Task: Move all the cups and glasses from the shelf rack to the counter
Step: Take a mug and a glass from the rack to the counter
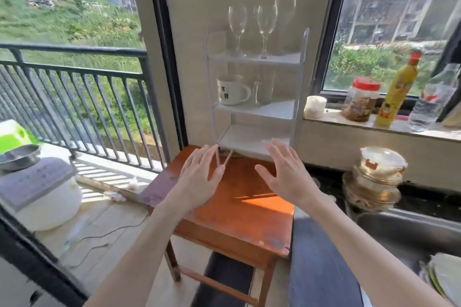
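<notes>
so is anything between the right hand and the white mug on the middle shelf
Nothing visible blocks it. The right hand is open over the wooden table, below the rack; the white mug sits at the shelf's open front, a clear glass beside it.

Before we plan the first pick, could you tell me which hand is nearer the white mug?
Left. The left hand is below the white mug, slightly left; the right hand sits farther right.

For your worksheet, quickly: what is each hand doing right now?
Left hand: open, fingers spread, holding nothing.
Right hand: open, fingers spread, holding nothing.
</notes>
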The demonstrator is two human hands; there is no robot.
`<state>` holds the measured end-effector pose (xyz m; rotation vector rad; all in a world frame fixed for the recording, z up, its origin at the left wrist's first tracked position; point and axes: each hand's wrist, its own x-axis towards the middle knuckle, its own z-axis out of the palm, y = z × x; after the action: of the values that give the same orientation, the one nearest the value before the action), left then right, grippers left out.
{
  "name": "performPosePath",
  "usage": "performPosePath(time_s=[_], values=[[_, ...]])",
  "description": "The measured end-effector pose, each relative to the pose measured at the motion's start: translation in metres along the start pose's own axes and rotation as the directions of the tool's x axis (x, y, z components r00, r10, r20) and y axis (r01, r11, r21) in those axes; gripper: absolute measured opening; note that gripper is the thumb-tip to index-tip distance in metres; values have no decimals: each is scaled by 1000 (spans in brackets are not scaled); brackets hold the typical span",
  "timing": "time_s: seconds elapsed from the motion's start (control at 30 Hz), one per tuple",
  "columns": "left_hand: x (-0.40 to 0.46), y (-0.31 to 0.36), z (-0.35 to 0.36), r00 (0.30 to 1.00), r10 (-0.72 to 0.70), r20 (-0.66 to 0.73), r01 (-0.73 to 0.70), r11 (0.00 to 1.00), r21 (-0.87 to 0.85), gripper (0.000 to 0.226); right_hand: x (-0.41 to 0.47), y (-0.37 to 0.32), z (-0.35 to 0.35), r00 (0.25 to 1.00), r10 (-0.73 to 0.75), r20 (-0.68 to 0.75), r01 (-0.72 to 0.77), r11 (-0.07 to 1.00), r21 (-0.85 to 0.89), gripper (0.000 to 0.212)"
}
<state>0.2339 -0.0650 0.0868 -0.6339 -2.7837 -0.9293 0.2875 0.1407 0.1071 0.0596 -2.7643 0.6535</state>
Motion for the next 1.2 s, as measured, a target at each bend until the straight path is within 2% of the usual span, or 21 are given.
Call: performPosePath(time_s=[0.13, 0.33, 0.47, 0.53, 0.67, 0.8, 0.9, 0.97, 1.07, 1.2], values=[[61, -14, 9, 994, 106, 39, -100, 988, -118, 53, 54, 11, 7, 998, 41, -44, -39, 998, 40, 60], [142, -28, 21, 984, 156, 83, -133, 964, -229, 52, 131, 31, 19, 996, 62, -69, -52, 990, 131, 59], [199, -30, 28, 980, 192, 52, -173, 951, -255, 50, 188, 46, 25, 978, 190, -80, -148, 917, 371, 51], [228, -26, 32, 986, 157, 52, -129, 926, -356, 50, 214, 53, 26, 964, 259, -55, -196, 838, 509, 46], [277, -11, 40, 990, 59, 125, 37, 756, -653, 41, 250, 64, 25, 949, 313, 33, -225, 599, 769, 37], [302, -7, 50, 984, -78, 162, 175, 621, -764, 39, 268, 70, 26, 948, 317, 39, -198, 486, 851, 26], [316, -4, 56, 980, -98, 175, 200, 497, -844, 20, 278, 70, 27, 936, 350, 47, -229, 500, 835, 30], [321, -1, 56, 979, -98, 177, 202, 420, -885, 22, 283, 69, 28, 934, 356, 34, -237, 543, 806, 29], [323, 1, 55, 981, -95, 171, 195, 386, -902, 24, 290, 65, 29, 938, 343, 41, -232, 537, 811, 25], [318, -8, 51, 975, -115, 190, 218, 331, -918, 22, 292, 65, 28, 914, 401, 60, -270, 491, 828, 32]])
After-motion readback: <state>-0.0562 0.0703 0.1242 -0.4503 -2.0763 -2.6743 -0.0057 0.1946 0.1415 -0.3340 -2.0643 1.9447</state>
